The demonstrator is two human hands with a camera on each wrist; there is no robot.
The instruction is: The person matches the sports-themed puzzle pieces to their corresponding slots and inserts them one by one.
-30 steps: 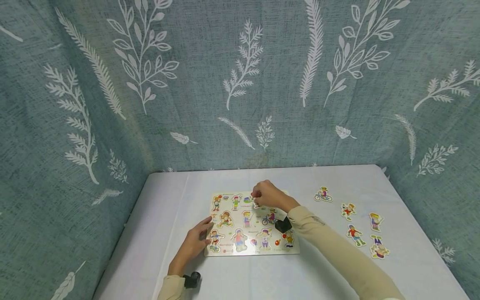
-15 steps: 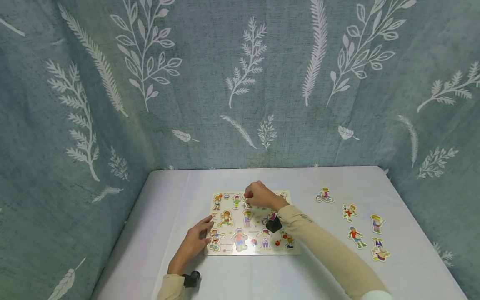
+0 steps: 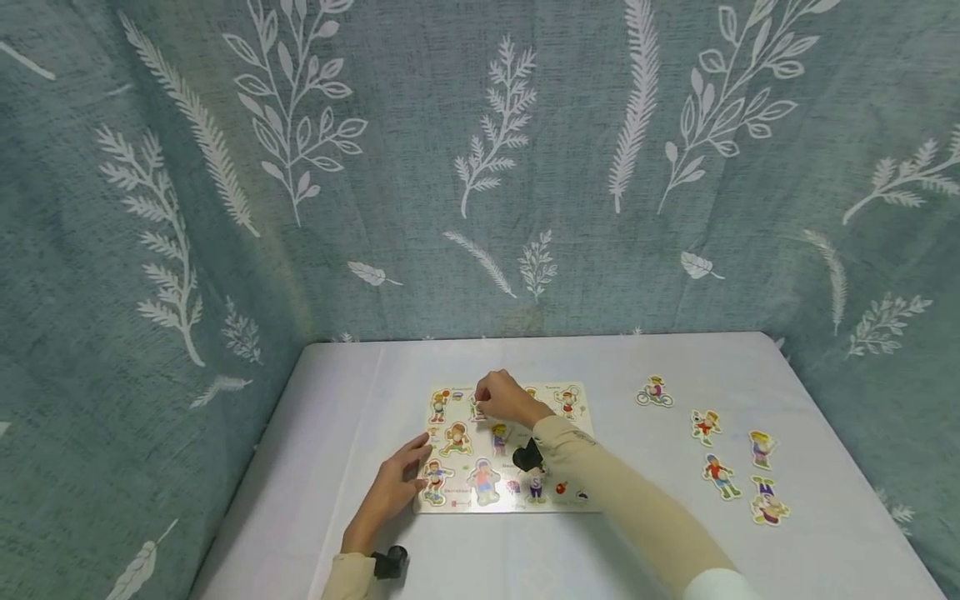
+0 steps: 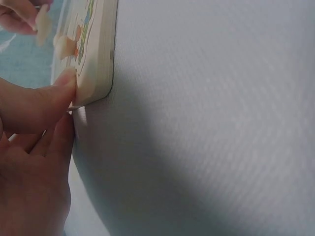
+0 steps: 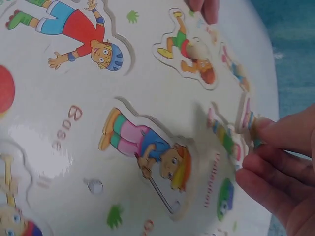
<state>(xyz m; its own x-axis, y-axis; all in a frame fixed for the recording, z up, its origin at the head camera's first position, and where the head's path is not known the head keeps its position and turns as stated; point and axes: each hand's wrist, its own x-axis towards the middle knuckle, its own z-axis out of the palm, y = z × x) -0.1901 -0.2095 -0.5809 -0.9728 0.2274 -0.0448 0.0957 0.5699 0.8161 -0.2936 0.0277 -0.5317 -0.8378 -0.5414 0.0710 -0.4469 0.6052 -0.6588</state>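
A peg puzzle board [image 3: 502,507] with printed sports figures lies flat on the white table. My right hand [image 3: 506,398] is over its far row and pinches a small figure-shaped puzzle piece [image 5: 246,115] between thumb and fingers. In the right wrist view this piece is tilted right beside a figure-shaped recess [image 5: 224,135] near the word "Volleyball"; whether they touch I cannot tell. My left hand [image 3: 390,492] rests at the board's left edge, thumb [image 4: 56,96] against the rim near the front corner. Its other fingertips are partly hidden. A knobbed piece [image 4: 64,46] sits in the board near that thumb.
Several loose pieces lie right of the board, among them a cyclist [image 3: 655,392], a golfer [image 3: 761,450] and a figure in a red top [image 3: 722,477]. On the board, a golfer recess [image 5: 157,152] and a runner piece [image 5: 197,49] show. A patterned curtain [image 3: 420,275] hangs behind the table.
My right hand has moved left along the board's far row with the puzzle piece, uncovering figures at the far right. My left hand has stayed at the left edge.
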